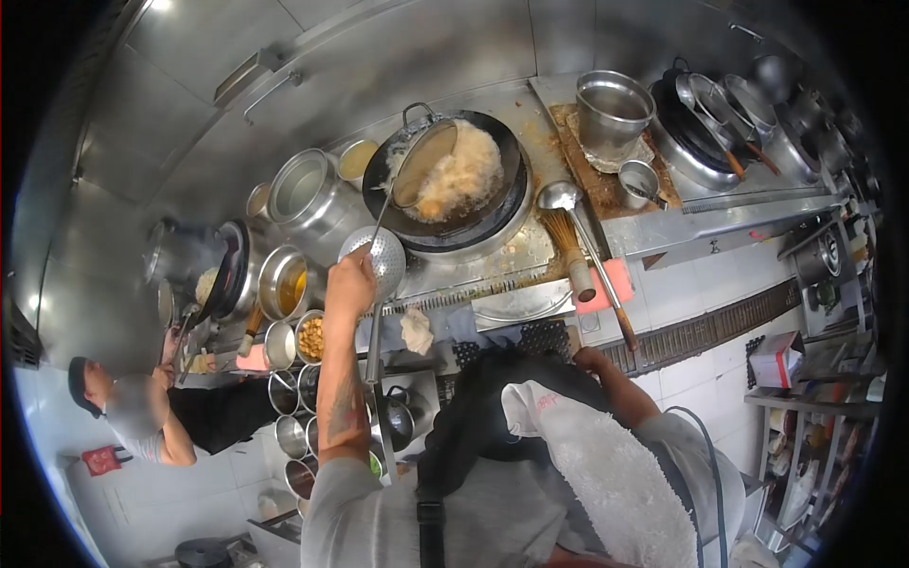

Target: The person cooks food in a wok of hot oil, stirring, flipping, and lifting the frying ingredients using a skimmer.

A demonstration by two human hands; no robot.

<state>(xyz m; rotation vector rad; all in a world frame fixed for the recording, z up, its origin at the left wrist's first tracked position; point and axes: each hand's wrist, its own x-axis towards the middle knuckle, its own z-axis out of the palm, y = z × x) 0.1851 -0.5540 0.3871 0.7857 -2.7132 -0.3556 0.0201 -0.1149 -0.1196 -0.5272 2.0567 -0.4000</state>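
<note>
My left hand (350,286) is closed around the thin handle of a round mesh strainer (426,166). The strainer's mesh is tilted over the black wok (376,170), where pale, foaming oil (469,166) bubbles around golden pieces of food. A perforated skimmer (386,263) lies right beside my left hand, its long handle pointing back toward me. My right hand (589,360) is low at the stove's front edge, close to my body. Its fingers are mostly hidden, so I cannot make out any grip.
Right of the wok lie a ladle (561,196) and a bamboo brush (568,251). A steel pot (615,104) stands farther right. On the left are a large pot (299,189), a pot of yellow liquid (281,282) and several ingredient containers. A co-worker (142,407) stands at another wok.
</note>
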